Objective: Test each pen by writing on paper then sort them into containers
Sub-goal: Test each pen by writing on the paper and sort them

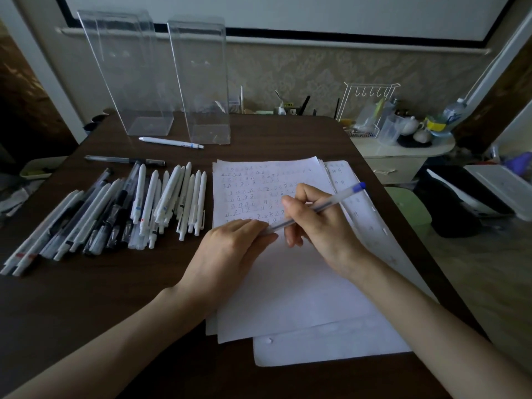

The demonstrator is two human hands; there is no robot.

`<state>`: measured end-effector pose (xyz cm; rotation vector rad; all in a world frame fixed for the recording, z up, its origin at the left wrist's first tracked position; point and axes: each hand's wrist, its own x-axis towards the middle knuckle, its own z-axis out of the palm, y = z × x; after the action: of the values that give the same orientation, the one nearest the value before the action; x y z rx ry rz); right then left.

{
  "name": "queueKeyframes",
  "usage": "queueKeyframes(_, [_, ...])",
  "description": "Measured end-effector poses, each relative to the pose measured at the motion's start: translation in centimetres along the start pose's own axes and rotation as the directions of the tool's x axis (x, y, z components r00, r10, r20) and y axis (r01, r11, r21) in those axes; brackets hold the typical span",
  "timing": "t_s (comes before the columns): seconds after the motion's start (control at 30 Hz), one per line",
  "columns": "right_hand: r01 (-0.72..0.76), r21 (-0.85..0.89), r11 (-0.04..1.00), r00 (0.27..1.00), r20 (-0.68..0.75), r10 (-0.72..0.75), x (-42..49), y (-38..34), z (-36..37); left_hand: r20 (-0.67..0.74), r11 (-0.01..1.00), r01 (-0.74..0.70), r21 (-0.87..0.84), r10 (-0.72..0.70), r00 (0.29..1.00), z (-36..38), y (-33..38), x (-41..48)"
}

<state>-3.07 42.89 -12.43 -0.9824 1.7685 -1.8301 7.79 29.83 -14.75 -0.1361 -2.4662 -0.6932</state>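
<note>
Head view: the one camera, looking down over a dark wood tabletop (pixel 273 133).
Right hand (pixel 319 223): centre of the frame, fingers curled and pinched round the barrel of a clear pen (pixel 325 205) with a blue end cap; the capped end points to the upper right.
Left hand (pixel 233 249): just left of the right one, fingers pressed together and closed on the lower left end of the same pen; I cannot tell whether they grip a cap or the tip.
Paper (pixel 288 283): a loose stack of white sheets under both hands, centre to lower right; the upper half of the top sheet carries rows of small handwritten marks, the lower half is blank.
Pen pile (pixel 115 208): many white and black pens lying side by side at the left of the frame, well apart from the paper's left edge at their near ends.
Single pens: one white pen (pixel 171 142) lies near the upper centre; one dark pen (pixel 125 160) lies just below it, to the left.
Containers: two tall clear boxes stand upright at the upper left, the left box (pixel 126 73) and the right box (pixel 201 82) side by side; the white pen lies just in front of them.
</note>
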Motion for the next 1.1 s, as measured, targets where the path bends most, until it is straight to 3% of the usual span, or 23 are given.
queueKeyframes(0.13, [-0.159, 0.062, 0.985, 0.984, 0.092, 0.153, 2.6, -0.7, 0.6, -0.037, 0.987, 0.149, 0.054, -0.147, 0.988, -0.9, 0.0, 0.6])
queueKeyframes(0.2, [-0.19, 0.055, 0.98, 0.981, 0.047, 0.188, 4.4, -1.1, 1.1, -0.135, 0.975, 0.203, 0.089, -0.19, 0.972, -2.9, -0.5, 1.0])
queueKeyframes(0.27, [-0.175, -0.055, 0.983, 0.984, -0.041, 0.173, 6.4, -1.2, 1.8, -0.24, 0.942, 0.282, 0.183, -0.236, 0.942, -5.5, -1.3, 1.0])
queueKeyframes(0.37, [-0.151, -0.262, 0.953, 0.988, -0.051, 0.143, 9.6, -0.8, 3.5, -0.356, 0.839, 0.378, 0.391, -0.241, 0.903, -8.6, -3.2, -0.3])
queueKeyframes(0.47, [-0.115, -0.429, 0.896, 0.993, -0.057, 0.1, 12.7, 0.3, 5.7, -0.37, 0.703, 0.481, 0.524, -0.321, 0.872, -9.1, -5.1, -2.1])
queueKeyframes(0.57, [-0.091, -0.534, 0.841, 0.995, -0.086, 0.054, 15.7, 1.6, 7.6, -0.288, 0.614, 0.564, 0.552, -0.495, 0.82, -8.4, -5.9, -3.0])
queueKeyframes(0.63, [-0.065, -0.586, 0.808, 0.997, -0.075, 0.026, 17.3, 2.2, 8.6, -0.217, 0.636, 0.558, 0.532, -0.535, 0.817, -8.2, -6.3, -3.3])
queueKeyframes(0.73, [0.035, -0.635, 0.772, 0.999, 0.014, -0.033, 19.0, 2.6, 10.2, -0.133, 0.742, 0.473, 0.475, -0.471, 0.872, -8.0, -6.9, -3.2])
queueKeyframes(0.9, [0.134, -0.722, 0.679, 0.975, 0.217, 0.039, 21.0, 3.6, 13.3, -0.036, 0.798, 0.422, 0.43, -0.451, 0.892, -7.3, -7.3, -3.4])
queueKeyframes(1.0, [0.149, -0.815, 0.56, 0.975, 0.216, 0.055, 21.6, 4.2, 14.7, -0.041, 0.79, 0.425, 0.442, -0.456, 0.889, -7.3, -7.6, -3.5])
queueKeyframes(1.1, [0.129, -0.834, 0.537, 0.988, 0.156, 0.005, 21.9, 4.4, 15.0, -0.037, 0.784, 0.425, 0.452, -0.459, 0.888, -7.2, -7.7, -3.5])
